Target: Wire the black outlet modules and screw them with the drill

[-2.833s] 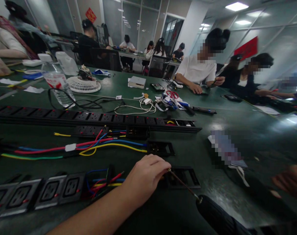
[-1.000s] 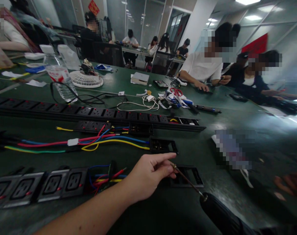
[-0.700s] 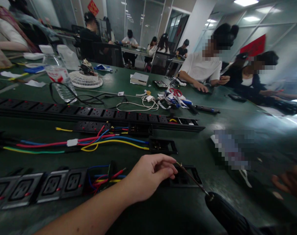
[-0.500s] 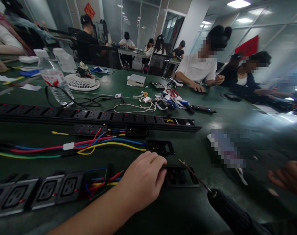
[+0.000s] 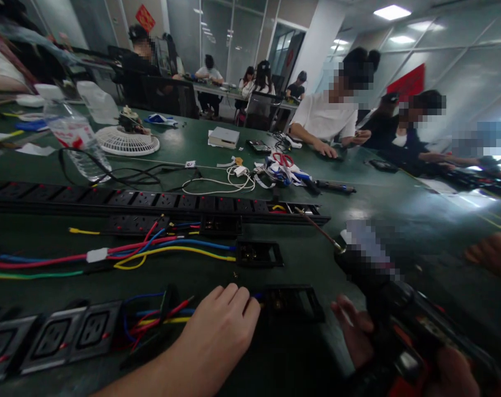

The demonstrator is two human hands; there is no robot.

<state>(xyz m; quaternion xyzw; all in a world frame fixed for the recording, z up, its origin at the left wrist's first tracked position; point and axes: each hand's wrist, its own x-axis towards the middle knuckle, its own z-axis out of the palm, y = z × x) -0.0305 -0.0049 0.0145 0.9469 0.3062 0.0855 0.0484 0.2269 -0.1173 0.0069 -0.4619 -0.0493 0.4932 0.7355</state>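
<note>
Head view, left hand: And here is the left hand (image 5: 227,317), fingers curled together, knuckles up, over the wires just beside the nearest socket housing (image 5: 294,303); whether anything is pinched underneath, I cannot tell!
Right hand: Over on the right, the right hand (image 5: 353,333) is wrapped around the handle of a power screwdriver (image 5: 394,298), clamped on it.
Screwdriver bit: The long bit (image 5: 318,227) points up and left, its tip lined up with the open end of the long power strip (image 5: 176,201); contact, impossible to call.
Nearest housing: Flat on the green table (image 5: 184,135), a blue wire end showing between it and the left hand.
Second housing: Just beyond lies another housing (image 5: 262,255), a yellow wire (image 5: 184,249) and a blue wire (image 5: 211,242) running into it.
Outlet block: Large black outlets (image 5: 95,331), left of the left hand.
Loose piece: A tiny brassy bit (image 5: 235,274) near the knuckles!
Right edge: Another person's hand (image 5: 496,253), well apart from the left hand.
</note>
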